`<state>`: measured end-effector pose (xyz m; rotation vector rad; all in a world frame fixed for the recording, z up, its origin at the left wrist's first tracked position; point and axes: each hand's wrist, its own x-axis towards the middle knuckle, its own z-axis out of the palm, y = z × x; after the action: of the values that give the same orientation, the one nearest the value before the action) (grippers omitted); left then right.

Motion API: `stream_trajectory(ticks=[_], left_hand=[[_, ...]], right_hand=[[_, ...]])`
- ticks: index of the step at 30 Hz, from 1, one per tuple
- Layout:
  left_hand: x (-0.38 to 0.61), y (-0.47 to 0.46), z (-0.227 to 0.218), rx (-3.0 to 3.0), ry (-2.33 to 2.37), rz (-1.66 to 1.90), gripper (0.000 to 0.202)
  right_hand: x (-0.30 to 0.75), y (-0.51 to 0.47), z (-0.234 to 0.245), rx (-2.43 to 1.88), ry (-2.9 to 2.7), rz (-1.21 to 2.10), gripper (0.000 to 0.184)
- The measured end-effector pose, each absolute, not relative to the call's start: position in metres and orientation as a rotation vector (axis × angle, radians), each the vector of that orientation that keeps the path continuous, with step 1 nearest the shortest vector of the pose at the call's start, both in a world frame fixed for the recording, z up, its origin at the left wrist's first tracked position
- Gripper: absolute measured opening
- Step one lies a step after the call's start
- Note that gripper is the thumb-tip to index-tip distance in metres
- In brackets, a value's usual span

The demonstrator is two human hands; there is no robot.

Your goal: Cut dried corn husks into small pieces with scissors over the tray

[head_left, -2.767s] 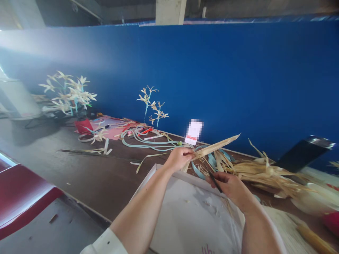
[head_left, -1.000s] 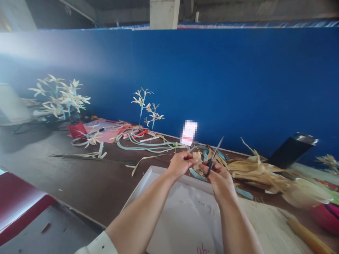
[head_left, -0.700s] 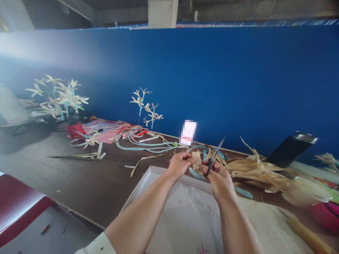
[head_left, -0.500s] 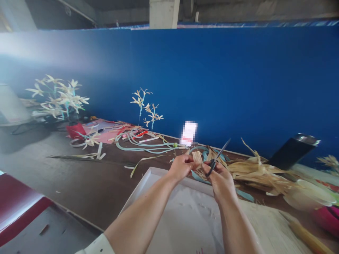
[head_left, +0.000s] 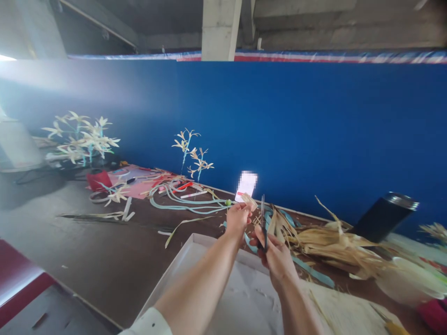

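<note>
My left hand (head_left: pixel 239 219) pinches a small piece of pale corn husk (head_left: pixel 249 201) that sticks up past the fingertips. Just to its right, my right hand (head_left: pixel 274 253) is closed around the black handles of a pair of scissors (head_left: pixel 263 228). The blades point up and away from me, apart from the husk piece. Both hands are above the far edge of a white shallow box (head_left: pixel 206 241). A heap of dry tan corn husks (head_left: pixel 328 239) lies to the right of the scissors, with blue-green strips beside it.
A lit phone (head_left: pixel 247 184) leans against the blue partition (head_left: pixel 300 121). Husk flowers (head_left: pixel 87 139) stand at the left, with two more stems (head_left: pixel 199 164) nearer the middle. Pale blue cords (head_left: pixel 174 204) lie on the brown table (head_left: pixel 115 260). A dark flask (head_left: pixel 384 216) and a white bowl (head_left: pixel 408 281) are at the right.
My hands have drawn apart. The scissors have swung from a rightward slant to nearly upright. The husk piece has moved slightly left and up, and the camera view has tilted upward.
</note>
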<state>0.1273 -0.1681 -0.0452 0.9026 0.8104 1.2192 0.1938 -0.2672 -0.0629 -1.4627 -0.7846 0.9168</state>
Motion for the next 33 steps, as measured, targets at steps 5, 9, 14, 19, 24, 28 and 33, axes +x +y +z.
stream_trajectory(ticks=[5, 9, 14, 19, 24, 28, 33], left_hand=[[0.134, -0.159, -0.067, 0.872, 0.769, 1.243, 0.023], [0.13, -0.155, -0.076, 0.879, 0.716, 1.239, 0.027], [0.13, -0.157, -0.074, 0.787, 0.629, 1.244, 0.035], [0.129, -0.158, -0.071, 0.748, 0.589, 1.242, 0.038], [0.129, -0.157, -0.072, 0.738, 0.587, 1.227, 0.037], [0.13, -0.156, -0.074, 0.743, 0.572, 1.222, 0.036], [0.13, -0.155, -0.074, 0.761, 0.603, 1.228, 0.034]], right_hand=[[0.196, -0.265, -0.072, -1.497, -0.785, 0.933, 0.033], [0.197, -0.263, -0.074, -1.558, -0.772, 0.964, 0.029], [0.192, -0.265, -0.067, -1.608, -0.719, 0.994, 0.026], [0.185, -0.268, -0.062, -1.617, -0.735, 0.999, 0.025], [0.184, -0.267, -0.066, -1.627, -0.778, 0.948, 0.027], [0.184, -0.267, -0.064, -1.636, -0.762, 0.959, 0.026], [0.182, -0.268, -0.063, -1.648, -0.774, 0.921, 0.024]])
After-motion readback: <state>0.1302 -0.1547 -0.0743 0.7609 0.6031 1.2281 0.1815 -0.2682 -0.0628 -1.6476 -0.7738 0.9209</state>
